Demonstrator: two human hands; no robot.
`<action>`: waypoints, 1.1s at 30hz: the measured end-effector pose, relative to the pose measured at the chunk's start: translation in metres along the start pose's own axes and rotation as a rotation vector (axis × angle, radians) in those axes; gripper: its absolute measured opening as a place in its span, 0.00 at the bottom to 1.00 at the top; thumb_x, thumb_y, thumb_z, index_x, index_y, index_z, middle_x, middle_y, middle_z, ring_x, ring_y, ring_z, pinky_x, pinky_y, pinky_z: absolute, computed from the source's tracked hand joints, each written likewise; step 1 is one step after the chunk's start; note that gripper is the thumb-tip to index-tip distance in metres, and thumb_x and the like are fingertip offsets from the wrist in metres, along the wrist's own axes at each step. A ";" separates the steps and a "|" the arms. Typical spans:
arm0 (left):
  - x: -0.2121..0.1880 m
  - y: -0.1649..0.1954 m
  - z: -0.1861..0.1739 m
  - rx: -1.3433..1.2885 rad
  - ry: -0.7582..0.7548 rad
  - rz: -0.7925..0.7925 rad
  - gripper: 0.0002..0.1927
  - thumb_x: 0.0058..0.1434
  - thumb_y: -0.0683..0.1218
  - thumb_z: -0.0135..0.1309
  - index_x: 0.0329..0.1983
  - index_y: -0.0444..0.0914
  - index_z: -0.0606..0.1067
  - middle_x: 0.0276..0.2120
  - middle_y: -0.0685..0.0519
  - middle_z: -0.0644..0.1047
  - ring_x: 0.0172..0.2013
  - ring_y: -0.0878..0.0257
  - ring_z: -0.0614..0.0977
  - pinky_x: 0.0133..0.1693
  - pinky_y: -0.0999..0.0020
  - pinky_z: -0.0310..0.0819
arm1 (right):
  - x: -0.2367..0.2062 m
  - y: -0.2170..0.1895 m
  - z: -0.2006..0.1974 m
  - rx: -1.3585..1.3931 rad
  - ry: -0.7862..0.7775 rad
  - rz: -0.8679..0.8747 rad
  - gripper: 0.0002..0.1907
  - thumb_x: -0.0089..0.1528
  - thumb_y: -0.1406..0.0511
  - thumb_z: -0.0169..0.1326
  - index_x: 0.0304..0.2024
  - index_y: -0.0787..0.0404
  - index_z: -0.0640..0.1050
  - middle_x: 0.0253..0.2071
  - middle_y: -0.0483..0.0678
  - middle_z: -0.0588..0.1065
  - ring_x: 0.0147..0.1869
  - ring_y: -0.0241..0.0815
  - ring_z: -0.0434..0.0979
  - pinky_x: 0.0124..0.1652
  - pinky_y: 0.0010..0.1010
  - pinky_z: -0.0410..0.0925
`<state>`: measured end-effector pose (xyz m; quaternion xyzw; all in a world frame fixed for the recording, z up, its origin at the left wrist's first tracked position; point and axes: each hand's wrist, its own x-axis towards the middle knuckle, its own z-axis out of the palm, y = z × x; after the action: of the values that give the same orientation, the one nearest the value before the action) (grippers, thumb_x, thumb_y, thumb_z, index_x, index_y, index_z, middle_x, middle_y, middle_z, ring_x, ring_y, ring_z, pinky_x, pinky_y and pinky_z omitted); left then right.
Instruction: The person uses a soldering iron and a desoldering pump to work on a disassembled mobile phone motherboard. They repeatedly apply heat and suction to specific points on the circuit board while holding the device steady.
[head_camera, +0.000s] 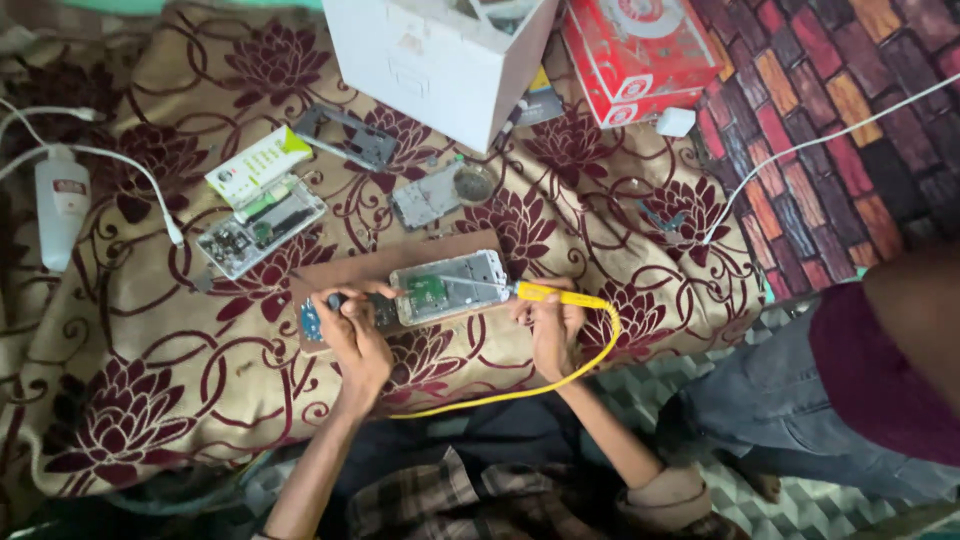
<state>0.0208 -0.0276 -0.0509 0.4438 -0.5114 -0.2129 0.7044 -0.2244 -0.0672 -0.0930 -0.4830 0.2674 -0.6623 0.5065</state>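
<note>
**Soldering over an opened phone on a floral cloth**

Working from the near edge, the left hand (352, 325) is closed around a small dark tool whose tip lies on the brown wooden board (345, 272), just left of the opened white phone body with its green circuit board showing (448, 287). The right hand (553, 325) grips the yellow-handled soldering iron (558, 294), whose thin metal tip reaches left onto the phone body's right part. A yellow cord (560, 378) loops from the iron's handle down past the right wrist.

The board and phone rest on a surface draped in beige cloth with maroon flower patterns (150, 350), between the two hands.

Farther back lie another opened phone frame with exposed parts (262, 226), a white and green battery pack (258, 163) and a grey metal plate (346, 136). A small round dish (473, 183) sits beside a grey phone part; its contents are too small to tell.

At the far edge stand a white cardboard box (430, 60), open at the top with something pale inside, and a red cardboard box (635, 55). Another person in jeans stands at right.
</note>
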 end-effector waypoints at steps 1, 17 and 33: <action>-0.001 0.000 0.000 0.008 0.002 -0.010 0.09 0.81 0.46 0.31 0.47 0.36 0.59 0.36 0.45 0.78 0.25 0.71 0.66 0.28 0.76 0.57 | 0.000 -0.001 -0.001 0.018 0.001 -0.017 0.18 0.76 0.57 0.43 0.50 0.68 0.68 0.32 0.52 0.76 0.34 0.39 0.76 0.36 0.27 0.66; 0.000 -0.003 0.001 -0.017 -0.017 0.014 0.10 0.81 0.47 0.31 0.45 0.37 0.58 0.38 0.45 0.80 0.26 0.70 0.74 0.26 0.77 0.57 | 0.003 0.002 -0.009 0.094 0.097 0.077 0.18 0.75 0.59 0.45 0.56 0.69 0.70 0.37 0.57 0.78 0.34 0.39 0.75 0.36 0.28 0.66; 0.005 0.003 0.004 0.089 0.024 -0.067 0.11 0.79 0.48 0.34 0.45 0.35 0.59 0.35 0.46 0.80 0.24 0.71 0.62 0.27 0.75 0.56 | 0.106 -0.009 0.014 -0.486 0.017 -0.096 0.12 0.73 0.65 0.48 0.53 0.67 0.73 0.40 0.51 0.80 0.41 0.32 0.78 0.40 0.22 0.69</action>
<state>0.0188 -0.0319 -0.0456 0.4940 -0.4970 -0.2081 0.6824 -0.2177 -0.1606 -0.0414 -0.5970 0.3998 -0.6061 0.3412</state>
